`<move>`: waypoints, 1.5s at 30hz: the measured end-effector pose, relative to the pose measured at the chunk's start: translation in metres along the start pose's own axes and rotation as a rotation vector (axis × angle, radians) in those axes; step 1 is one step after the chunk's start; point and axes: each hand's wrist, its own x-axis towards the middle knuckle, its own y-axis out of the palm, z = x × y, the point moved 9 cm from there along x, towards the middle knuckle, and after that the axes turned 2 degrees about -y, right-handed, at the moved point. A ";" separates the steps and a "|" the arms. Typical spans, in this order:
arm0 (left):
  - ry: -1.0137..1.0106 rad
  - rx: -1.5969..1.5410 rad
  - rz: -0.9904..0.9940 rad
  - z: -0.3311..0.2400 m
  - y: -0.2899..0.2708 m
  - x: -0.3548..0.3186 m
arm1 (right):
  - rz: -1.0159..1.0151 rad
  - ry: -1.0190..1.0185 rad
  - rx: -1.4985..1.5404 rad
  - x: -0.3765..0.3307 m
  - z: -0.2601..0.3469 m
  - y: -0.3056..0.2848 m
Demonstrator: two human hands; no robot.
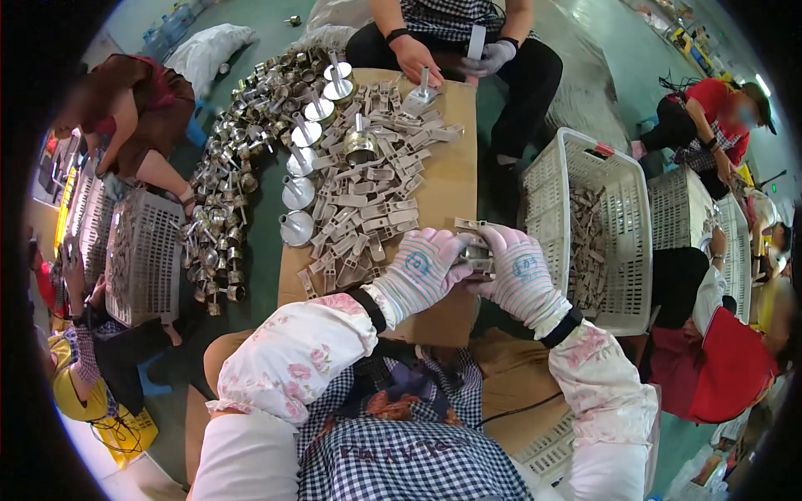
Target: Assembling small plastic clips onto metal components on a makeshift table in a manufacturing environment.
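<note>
My left hand (424,265), in a striped knit glove, and my right hand (520,269), gloved alike, meet above the near right part of a cardboard-topped work surface (455,179). Between them they grip a small shiny metal part (479,260), its shape partly covered by the fingers. A flat grey-beige clip piece (469,224) shows at the top of the grip. Just ahead and left spreads a heap of grey-beige clip pieces (368,219). A metal cup with an upright stem (360,149) stands among them. Round discs with stems (297,194) line the left edge.
Many loose metal cups (230,179) are heaped to the left. A white plastic basket (639,242) holding more clip pieces stands on the right. Across the surface, a co-worker's bare hand (415,60) is near a stemmed plate (420,100); their gloved hand (491,58) holds a pale flat piece.
</note>
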 end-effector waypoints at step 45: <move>0.357 -0.215 0.248 0.004 0.003 0.008 | 0.468 0.464 0.386 -0.024 -0.129 0.058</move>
